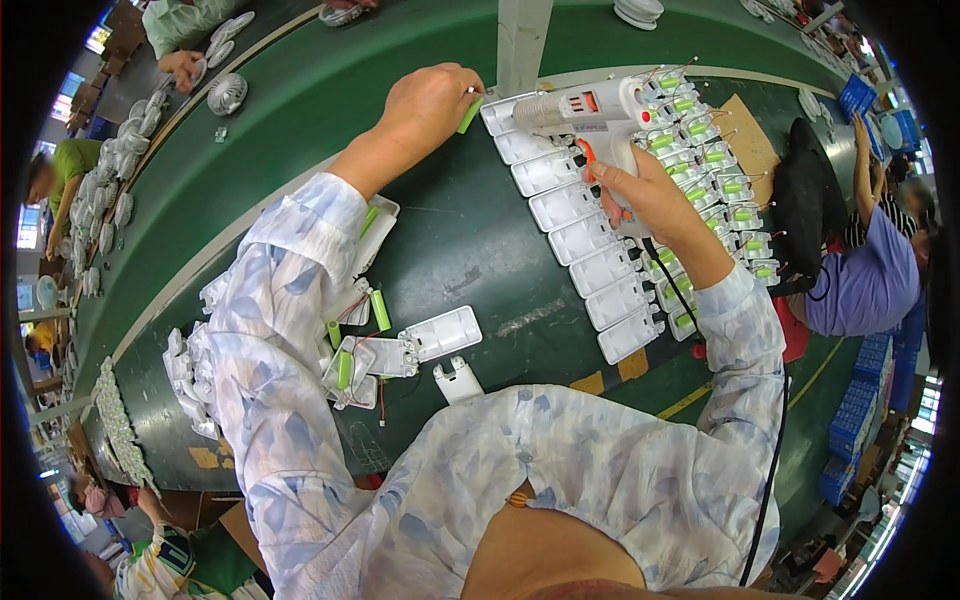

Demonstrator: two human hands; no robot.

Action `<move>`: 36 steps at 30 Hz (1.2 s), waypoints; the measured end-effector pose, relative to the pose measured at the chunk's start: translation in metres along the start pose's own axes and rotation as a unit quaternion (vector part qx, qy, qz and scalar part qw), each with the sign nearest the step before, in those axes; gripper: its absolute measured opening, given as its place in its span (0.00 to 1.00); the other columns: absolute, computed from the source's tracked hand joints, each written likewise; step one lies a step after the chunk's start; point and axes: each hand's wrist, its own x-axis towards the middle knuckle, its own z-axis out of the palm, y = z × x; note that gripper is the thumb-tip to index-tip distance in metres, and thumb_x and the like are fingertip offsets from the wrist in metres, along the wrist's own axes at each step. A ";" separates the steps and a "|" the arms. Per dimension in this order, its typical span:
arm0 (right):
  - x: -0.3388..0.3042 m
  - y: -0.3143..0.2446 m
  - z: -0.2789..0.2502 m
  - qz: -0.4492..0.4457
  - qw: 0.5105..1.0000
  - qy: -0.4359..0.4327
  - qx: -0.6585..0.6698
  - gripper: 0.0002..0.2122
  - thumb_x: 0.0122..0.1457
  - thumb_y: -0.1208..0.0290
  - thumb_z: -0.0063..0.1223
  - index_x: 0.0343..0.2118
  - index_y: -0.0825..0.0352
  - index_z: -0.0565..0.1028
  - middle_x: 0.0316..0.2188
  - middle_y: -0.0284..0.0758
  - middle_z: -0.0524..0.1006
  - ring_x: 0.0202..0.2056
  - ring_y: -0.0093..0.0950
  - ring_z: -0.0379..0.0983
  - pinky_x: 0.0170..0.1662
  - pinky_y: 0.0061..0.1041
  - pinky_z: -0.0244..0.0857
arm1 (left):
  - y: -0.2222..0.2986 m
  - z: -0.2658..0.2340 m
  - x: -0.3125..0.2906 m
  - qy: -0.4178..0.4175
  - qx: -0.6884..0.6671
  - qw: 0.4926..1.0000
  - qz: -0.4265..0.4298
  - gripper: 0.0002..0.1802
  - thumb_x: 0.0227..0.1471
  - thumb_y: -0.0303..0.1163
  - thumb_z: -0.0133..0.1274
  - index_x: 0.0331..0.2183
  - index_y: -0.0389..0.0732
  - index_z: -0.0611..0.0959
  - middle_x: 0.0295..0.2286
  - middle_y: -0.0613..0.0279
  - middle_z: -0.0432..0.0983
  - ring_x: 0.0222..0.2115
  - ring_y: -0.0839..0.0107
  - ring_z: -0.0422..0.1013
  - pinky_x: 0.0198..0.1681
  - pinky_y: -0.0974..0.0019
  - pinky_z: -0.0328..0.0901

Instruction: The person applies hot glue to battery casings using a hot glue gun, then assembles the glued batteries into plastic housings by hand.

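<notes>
1. We see our left hand point(428, 100) pinching a small green battery cell point(470, 114) between curled fingertips; the cell's long axis slants down-left to up-right, its upper end just beside the topmost white shell point(503, 112).
2. Our right hand point(645, 195) is wrapped around the grip of the white glue gun point(585, 108), with a finger at the orange trigger; the gun's barrel lies roughly level, nozzle pointing left toward that same shell.
3. The left hand is the nearer one to the empty shell; cell and nozzle approach it from opposite sides.
4. The row of white shells point(590, 250) runs diagonally down-right over the green belt point(470, 240).
5. We cannot make out the nozzle tip against the shell, and our palm hides most of the cell.
</notes>
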 end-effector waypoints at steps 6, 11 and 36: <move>-0.009 -0.002 -0.002 0.004 0.997 0.010 0.082 0.13 0.62 0.63 0.52 0.41 0.69 0.70 0.21 0.33 0.73 0.17 0.19 0.68 0.21 0.20 0.60 | 0.010 0.019 0.017 0.004 0.053 0.994 0.093 0.06 0.48 0.26 0.53 0.30 0.44 0.83 0.29 0.60 0.75 0.31 0.57 0.75 0.32 0.56 0.70; -0.021 0.009 -0.004 -0.011 0.984 0.038 0.173 0.14 0.62 0.62 0.52 0.43 0.68 0.70 0.19 0.33 0.72 0.17 0.21 0.68 0.20 0.21 0.61 | 0.012 0.036 0.030 0.004 0.079 0.982 0.172 0.07 0.45 0.24 0.52 0.30 0.44 0.82 0.29 0.61 0.73 0.32 0.58 0.75 0.31 0.57 0.70; -0.027 0.007 -0.003 0.015 0.980 0.041 0.195 0.12 0.62 0.61 0.51 0.40 0.66 0.71 0.18 0.31 0.72 0.17 0.20 0.67 0.21 0.22 0.63 | 0.010 -0.017 0.000 0.002 0.016 0.997 0.075 0.11 0.49 0.32 0.57 0.38 0.46 0.83 0.33 0.61 0.75 0.36 0.57 0.74 0.37 0.57 0.70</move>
